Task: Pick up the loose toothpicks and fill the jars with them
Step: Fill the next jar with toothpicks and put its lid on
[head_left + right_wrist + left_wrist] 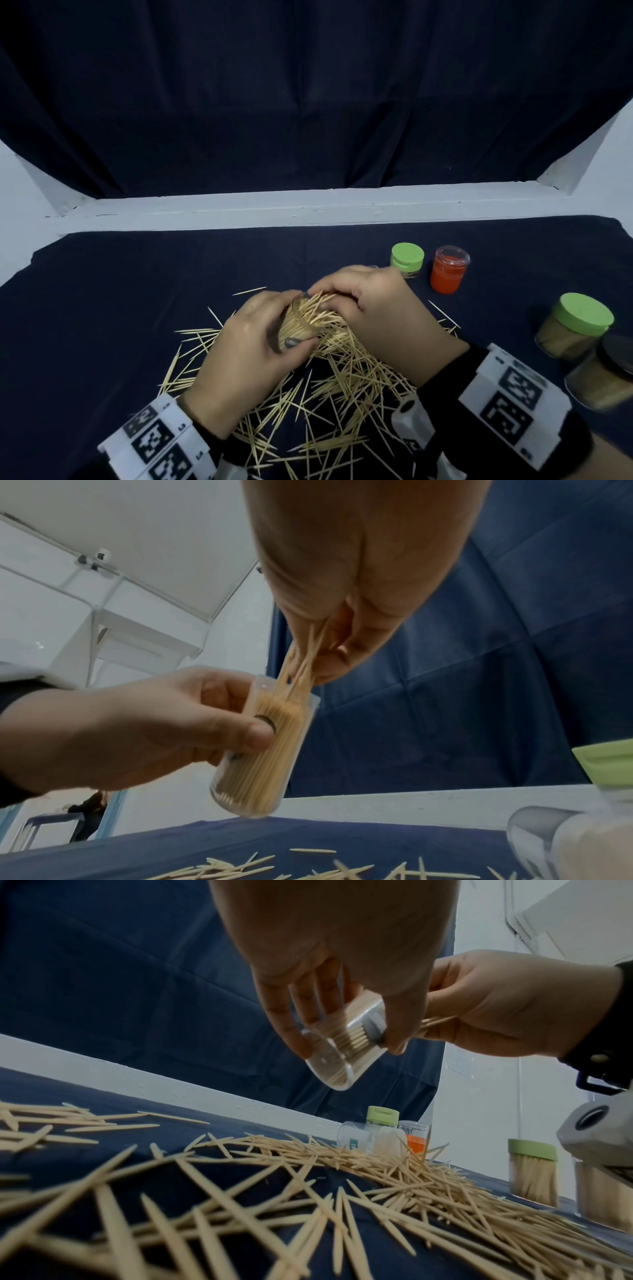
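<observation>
On a bench (102, 291) draped in dark blue cloth, seen from the left side across to the right, a person's left hand (239, 356) curls its fingers and thumb round a clear jar (260, 750), holding it tilted above the middle of the bench, its open mouth turned toward the other hand. The jar looks packed nearly to the rim with toothpicks. Just right of it, the right hand (383, 315) pinches a small bundle of toothpicks (303, 666) between thumb and fingertips, their points already entering the mouth. To do this well, it seems wise to keep the bundle parallel to those already inside, slide rather than jab, and steady the jar so nothing spills. Beneath both hands, from the middle toward the near edge, lies a heap of loose toothpicks (325, 404), far too many to count. Toward the far right stand a small green-capped bottle (407, 258) and one red jar (448, 270), with one clear container (359, 1141) lying on its side beside them. At the right edge stand two filled jars: a green-lidded jar (575, 325) and a dark-lidded jar (606, 373).
</observation>
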Demonstrator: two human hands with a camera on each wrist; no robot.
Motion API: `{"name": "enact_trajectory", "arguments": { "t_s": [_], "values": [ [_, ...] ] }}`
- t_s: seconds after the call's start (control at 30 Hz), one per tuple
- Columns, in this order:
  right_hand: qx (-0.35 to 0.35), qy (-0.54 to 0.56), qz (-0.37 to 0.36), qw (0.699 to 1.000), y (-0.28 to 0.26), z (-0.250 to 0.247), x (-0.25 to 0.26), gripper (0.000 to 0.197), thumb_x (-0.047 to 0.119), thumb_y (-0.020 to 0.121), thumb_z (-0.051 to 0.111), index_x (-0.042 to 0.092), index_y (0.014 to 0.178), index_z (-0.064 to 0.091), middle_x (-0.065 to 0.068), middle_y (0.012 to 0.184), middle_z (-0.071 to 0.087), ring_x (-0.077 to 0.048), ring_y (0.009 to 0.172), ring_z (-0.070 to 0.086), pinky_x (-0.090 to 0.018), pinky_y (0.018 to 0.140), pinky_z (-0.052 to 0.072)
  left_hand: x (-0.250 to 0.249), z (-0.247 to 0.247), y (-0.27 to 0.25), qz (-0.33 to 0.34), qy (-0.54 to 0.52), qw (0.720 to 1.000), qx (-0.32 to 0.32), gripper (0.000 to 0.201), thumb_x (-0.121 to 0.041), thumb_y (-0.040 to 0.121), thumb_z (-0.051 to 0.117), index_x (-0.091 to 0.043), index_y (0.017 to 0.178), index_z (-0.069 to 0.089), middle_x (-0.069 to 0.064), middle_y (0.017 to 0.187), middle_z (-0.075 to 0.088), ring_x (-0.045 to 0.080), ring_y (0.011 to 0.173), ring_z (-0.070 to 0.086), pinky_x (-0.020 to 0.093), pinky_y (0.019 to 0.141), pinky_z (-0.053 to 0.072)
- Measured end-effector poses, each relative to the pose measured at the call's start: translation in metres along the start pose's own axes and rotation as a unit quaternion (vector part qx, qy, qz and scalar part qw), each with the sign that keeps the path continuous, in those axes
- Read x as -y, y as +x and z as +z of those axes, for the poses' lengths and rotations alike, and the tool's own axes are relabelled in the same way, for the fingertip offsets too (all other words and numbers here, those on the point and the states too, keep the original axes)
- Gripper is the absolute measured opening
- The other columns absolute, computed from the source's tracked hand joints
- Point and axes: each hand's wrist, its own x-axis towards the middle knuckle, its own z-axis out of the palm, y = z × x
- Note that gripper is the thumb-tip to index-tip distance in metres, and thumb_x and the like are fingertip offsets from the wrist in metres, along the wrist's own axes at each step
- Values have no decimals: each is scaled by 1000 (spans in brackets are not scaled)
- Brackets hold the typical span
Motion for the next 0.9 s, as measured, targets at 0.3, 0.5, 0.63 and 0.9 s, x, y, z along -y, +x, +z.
{"name": "enact_trajectory", "arguments": {
  "t_s": [0.3,0.5,0.63,0.9],
  "values": [
    [-79,56,-9,995,-4,5,-6,11,11,79,71,15,88,75,9,86,66,-3,82,60,-10,71,46,1,0,1,4,3,1000,-1,54,-51,69,67,-26,116,62,-20,104,60,-7,100,54,9,81,43],
    [-58,44,-26,997,-4,14,-7,10,17,75,69,20,82,76,13,84,68,-2,89,57,-13,83,41,0,1,1,8,9,1000,7,52,-50,69,68,-26,115,62,-19,103,60,-5,98,54,7,78,41],
    [-49,96,63,992,-5,-4,-2,30,30,79,73,40,106,66,22,110,60,0,107,52,-18,91,42,2,-1,0,-1,-2,1000,-16,52,-51,69,67,-27,115,61,-20,103,59,-4,98,56,13,81,46],
    [-43,29,71,996,-18,0,-2,8,13,75,77,19,80,77,10,80,67,-5,76,60,-14,69,46,1,1,1,6,14,1000,-13,52,-40,66,74,-25,114,62,-17,107,60,-4,103,54,13,89,44]
  ]
}}
